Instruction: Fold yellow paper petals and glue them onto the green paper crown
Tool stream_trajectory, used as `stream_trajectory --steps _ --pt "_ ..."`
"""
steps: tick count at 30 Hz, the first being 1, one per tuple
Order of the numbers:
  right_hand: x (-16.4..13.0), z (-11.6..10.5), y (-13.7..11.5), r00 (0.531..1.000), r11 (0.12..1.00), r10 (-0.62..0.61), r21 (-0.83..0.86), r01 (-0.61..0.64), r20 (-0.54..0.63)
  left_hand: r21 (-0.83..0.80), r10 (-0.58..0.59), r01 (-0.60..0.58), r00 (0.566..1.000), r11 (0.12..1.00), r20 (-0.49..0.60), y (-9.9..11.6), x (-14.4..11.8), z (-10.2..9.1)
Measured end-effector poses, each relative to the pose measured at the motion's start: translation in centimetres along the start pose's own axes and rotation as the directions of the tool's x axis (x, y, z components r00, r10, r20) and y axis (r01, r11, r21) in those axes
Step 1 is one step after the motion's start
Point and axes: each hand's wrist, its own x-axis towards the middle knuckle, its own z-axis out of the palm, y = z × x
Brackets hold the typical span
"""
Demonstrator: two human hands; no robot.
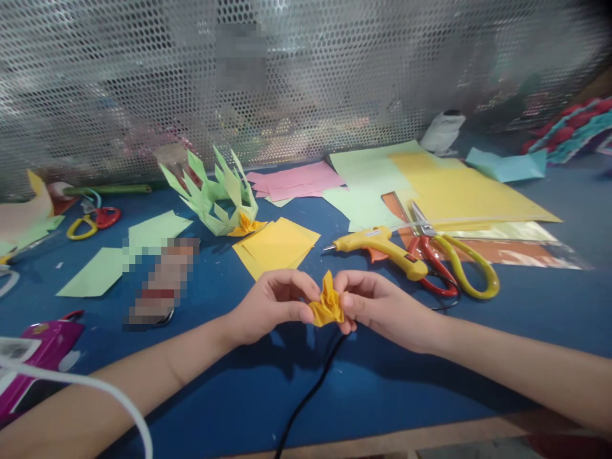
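Both hands pinch the yellow paper flower: left hand clenched on its left side, right hand on its right. It stands upright, tip pointing up, above the blue surface near the front edge, glue gun just behind.

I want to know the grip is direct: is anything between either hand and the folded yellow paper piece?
Nothing visible. The left hand and right hand both pinch the folded yellow paper piece directly with bare fingertips, above the blue table. The glue gun lies beyond, apart.
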Motion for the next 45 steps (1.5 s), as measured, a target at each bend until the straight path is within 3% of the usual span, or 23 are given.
stream_trajectory --steps 10,14,17,20,33,45 --pt "-0.11 0.4 0.06 0.998 0.998 0.053 -0.044 -0.051 0.035 0.063 -0.107 0.109 0.994 0.992 -0.024 0.29 0.02 0.76" --pt "0.0 0.68 -0.17 0.996 0.996 -0.029 -0.083 0.022 -0.082 0.054 -0.083 0.089 0.991 0.995 -0.104 -0.04 0.02 0.53" --pt "0.01 0.59 -0.52 0.967 0.982 -0.151 -0.146 0.122 -0.205 0.036 -0.044 0.051 0.984 0.998 -0.172 -0.38 0.11 0.13" --pt "-0.04 0.26 -0.69 0.95 0.967 -0.208 -0.194 0.164 -0.234 0.012 -0.041 0.044 0.984 0.999 -0.175 -0.45 0.23 0.0" --pt "0.1 0.11 -0.09 0.983 0.992 -0.093 -0.095 0.079 -0.16 -0.018 -0.052 0.051 0.995 0.999 -0.091 -0.63 0.12 -0.06" --pt "-0.08 0.19 -0.06 0.997 0.997 0.067 -0.044 -0.069 -0.047 0.147 -0.133 0.132 0.991 0.98 -0.009 0.15 -0.17 0.79"
